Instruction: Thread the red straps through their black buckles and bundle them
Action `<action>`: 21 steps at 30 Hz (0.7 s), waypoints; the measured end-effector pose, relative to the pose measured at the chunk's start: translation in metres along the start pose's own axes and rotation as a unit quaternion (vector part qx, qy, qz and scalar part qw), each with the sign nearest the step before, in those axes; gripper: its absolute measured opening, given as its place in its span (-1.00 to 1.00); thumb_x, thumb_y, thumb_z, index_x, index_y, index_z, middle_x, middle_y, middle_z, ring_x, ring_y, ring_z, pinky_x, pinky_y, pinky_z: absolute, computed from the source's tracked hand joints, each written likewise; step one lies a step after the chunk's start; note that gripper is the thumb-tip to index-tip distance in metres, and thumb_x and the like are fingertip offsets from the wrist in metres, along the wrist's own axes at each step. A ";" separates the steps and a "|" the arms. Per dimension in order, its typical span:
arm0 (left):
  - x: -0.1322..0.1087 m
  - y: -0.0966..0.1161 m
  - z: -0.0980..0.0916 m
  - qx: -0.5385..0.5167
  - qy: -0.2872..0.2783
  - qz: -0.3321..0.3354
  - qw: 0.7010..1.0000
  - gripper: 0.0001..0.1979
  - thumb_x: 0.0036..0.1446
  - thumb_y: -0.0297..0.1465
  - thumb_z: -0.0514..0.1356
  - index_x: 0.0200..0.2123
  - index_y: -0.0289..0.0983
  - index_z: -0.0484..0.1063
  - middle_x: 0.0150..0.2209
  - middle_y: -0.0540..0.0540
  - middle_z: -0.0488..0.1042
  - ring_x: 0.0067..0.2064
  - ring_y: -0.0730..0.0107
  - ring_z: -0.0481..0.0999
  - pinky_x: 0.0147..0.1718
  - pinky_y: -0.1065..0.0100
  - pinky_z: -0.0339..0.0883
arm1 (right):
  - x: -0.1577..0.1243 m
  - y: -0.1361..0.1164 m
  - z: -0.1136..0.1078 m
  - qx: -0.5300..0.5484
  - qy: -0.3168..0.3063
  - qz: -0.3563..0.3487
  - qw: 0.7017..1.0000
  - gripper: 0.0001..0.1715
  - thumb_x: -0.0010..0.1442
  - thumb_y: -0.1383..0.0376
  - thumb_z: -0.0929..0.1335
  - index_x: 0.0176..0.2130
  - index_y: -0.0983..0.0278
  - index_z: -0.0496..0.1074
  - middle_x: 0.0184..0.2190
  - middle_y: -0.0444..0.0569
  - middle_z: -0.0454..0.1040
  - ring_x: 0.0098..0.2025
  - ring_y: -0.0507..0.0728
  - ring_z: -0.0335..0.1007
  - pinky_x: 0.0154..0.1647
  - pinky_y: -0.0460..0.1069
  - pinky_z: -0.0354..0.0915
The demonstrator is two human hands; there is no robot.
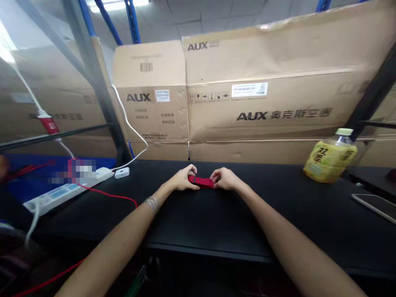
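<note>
Between my two hands a red strap (204, 182) with a dark buckle near its left end lies just over the black tabletop (201, 218). My left hand (185, 179) curls round the buckle end, thumb below and fingers above. At the other end my right hand (225, 179) pinches the strap between thumb and fingertips. The strap runs roughly level from hand to hand. Part of each end is hidden by the fingers. A patterned band (152, 203) circles my left wrist.
Cardboard boxes (278, 99) stand along the back. To the right are a yellow-labelled bottle (330, 156) and a phone (375, 206). On the left lie a white power strip (58, 197), a small white adapter (122, 172) and a red cable (108, 194). A dark shelf post (105, 95) rises there.
</note>
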State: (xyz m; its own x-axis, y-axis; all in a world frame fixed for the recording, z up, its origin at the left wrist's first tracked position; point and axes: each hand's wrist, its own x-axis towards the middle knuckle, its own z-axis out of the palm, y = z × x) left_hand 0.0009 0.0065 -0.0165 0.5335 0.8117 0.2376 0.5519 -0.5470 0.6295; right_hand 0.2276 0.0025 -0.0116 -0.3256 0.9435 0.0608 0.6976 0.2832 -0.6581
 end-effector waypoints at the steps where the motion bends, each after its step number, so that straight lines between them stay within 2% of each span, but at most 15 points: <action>1: 0.000 -0.001 0.000 -0.003 -0.001 0.000 1.000 -0.44 -0.31 -0.30 0.36 -0.20 -0.24 0.20 -0.44 0.09 0.40 -0.47 0.51 0.28 -0.43 0.47 0.14 | 0.001 0.002 -0.001 0.027 -0.001 0.010 1.000 -0.68 -0.22 0.50 0.41 -0.34 0.34 0.47 -0.42 -0.07 0.53 -0.36 0.06 0.44 -0.34 -0.15 0.28; 3: 0.000 -0.003 0.000 -0.012 -0.003 -0.002 1.000 -0.41 -0.31 -0.31 0.36 -0.16 -0.24 0.22 -0.40 0.06 0.41 -0.44 0.49 0.32 -0.41 0.46 0.15 | 0.004 0.006 -0.004 0.055 0.024 0.022 0.998 -0.72 -0.13 0.49 0.39 -0.30 0.37 0.46 -0.39 -0.02 0.53 -0.34 0.05 0.44 -0.31 -0.13 0.29; 6: 0.001 -0.005 0.000 -0.019 -0.007 -0.007 1.000 -0.36 -0.32 -0.31 0.37 -0.10 -0.24 0.25 -0.38 0.04 0.41 -0.43 0.47 0.34 -0.40 0.44 0.17 | 0.005 0.008 -0.004 0.045 0.069 -0.019 0.996 -0.72 -0.01 0.31 0.38 -0.23 0.36 0.47 -0.31 0.02 0.51 -0.28 0.07 0.41 -0.23 -0.09 0.29; 8: 0.001 -0.004 -0.001 -0.016 -0.003 -0.011 1.000 -0.35 -0.34 -0.31 0.38 -0.09 -0.25 0.28 -0.40 0.04 0.41 -0.43 0.46 0.34 -0.40 0.44 0.18 | 0.004 0.004 -0.001 0.028 0.044 -0.064 0.997 -0.54 -0.06 0.17 0.43 -0.15 0.32 0.45 -0.23 0.02 0.49 -0.22 0.10 0.40 -0.18 -0.06 0.28; 10: 0.001 -0.003 -0.002 -0.010 -0.002 -0.014 1.000 -0.37 -0.34 -0.30 0.38 -0.10 -0.26 0.31 -0.41 0.03 0.40 -0.44 0.45 0.34 -0.41 0.43 0.18 | 0.001 -0.001 0.005 -0.004 0.007 -0.094 0.996 -0.32 -0.21 0.11 0.50 -0.08 0.28 0.43 -0.17 0.02 0.47 -0.17 0.14 0.38 -0.14 -0.04 0.26; 12: 0.001 -0.001 -0.002 -0.013 -0.007 -0.016 1.000 -0.40 -0.33 -0.28 0.37 -0.13 -0.27 0.35 -0.40 0.02 0.41 -0.41 0.42 0.36 -0.40 0.43 0.18 | -0.002 -0.007 0.010 -0.050 -0.001 -0.106 0.993 -0.27 -0.28 0.10 0.52 -0.08 0.25 0.44 -0.16 0.01 0.46 -0.16 0.16 0.37 -0.14 -0.03 0.25; 17: 0.002 0.002 -0.004 0.035 -0.008 -0.029 0.999 -0.51 -0.33 -0.21 0.36 -0.25 -0.27 0.47 -0.39 0.00 0.43 -0.35 0.35 0.37 -0.37 0.41 0.17 | -0.004 -0.013 0.012 -0.107 0.004 -0.106 0.989 -0.64 -0.11 0.18 0.45 -0.25 0.25 0.51 -0.38 -0.05 0.51 -0.34 0.10 0.40 -0.30 -0.08 0.25; 21: 0.002 0.003 -0.005 0.048 -0.011 -0.039 0.998 -0.50 -0.33 -0.17 0.35 -0.26 -0.28 0.49 -0.45 0.02 0.40 -0.41 0.38 0.33 -0.44 0.42 0.13 | -0.004 -0.013 0.007 -0.078 0.015 -0.099 0.992 -0.69 -0.08 0.26 0.43 -0.25 0.26 0.50 -0.38 -0.05 0.52 -0.33 0.07 0.41 -0.31 -0.11 0.25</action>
State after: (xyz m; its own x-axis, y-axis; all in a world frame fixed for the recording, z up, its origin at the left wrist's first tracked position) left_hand 0.0005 0.0075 -0.0105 0.4995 0.8486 0.1742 0.6507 -0.5002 0.5712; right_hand 0.2154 -0.0066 -0.0090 -0.4484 0.8707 0.2021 0.7131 0.4848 -0.5064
